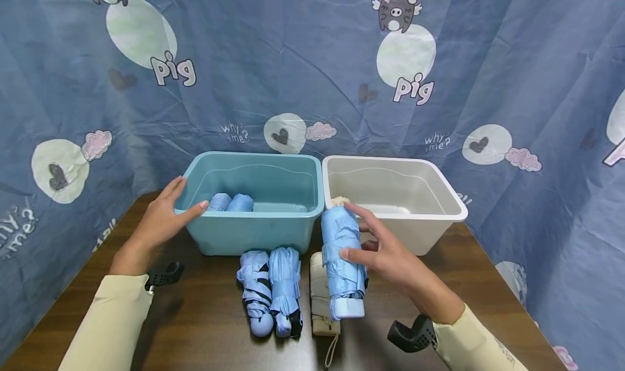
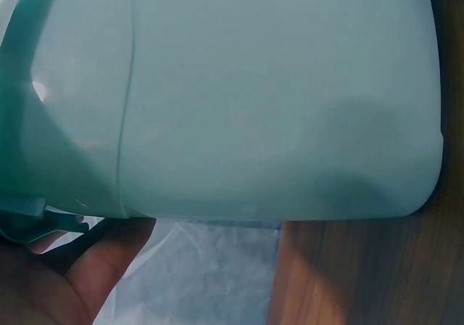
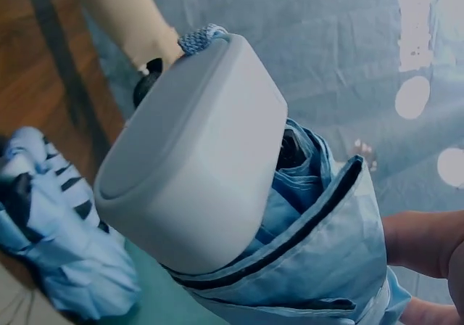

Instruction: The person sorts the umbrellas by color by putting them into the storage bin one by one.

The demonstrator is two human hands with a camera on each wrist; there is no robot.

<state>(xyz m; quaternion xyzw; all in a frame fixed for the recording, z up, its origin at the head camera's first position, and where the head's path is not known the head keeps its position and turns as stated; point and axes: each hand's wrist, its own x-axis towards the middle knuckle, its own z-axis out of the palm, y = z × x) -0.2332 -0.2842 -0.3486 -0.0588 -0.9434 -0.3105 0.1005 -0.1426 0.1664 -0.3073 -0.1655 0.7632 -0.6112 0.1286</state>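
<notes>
1. Two blue rolls [image 1: 241,203] inside the teal bin [image 1: 254,234]: evidently placed.
2. Large blue umbrella [image 1: 342,257], not yet placed: before the teal bin's right end, pinched between curled fingers and thumb of the right hand [image 1: 390,249].
3. Left hand [image 1: 158,219]: fingers spread, touching the teal bin's left rim.
4. Apparently left to place, on the tabletop [image 1: 205,327] before the teal bin: black-banded umbrella [image 1: 256,295], pale-blue umbrella [image 1: 285,287]; rightward, beige umbrella [image 1: 319,300].
5. Obscured: the rolls' lower parts; most of a cream item [image 1: 339,201] right of the teal bin.
</notes>
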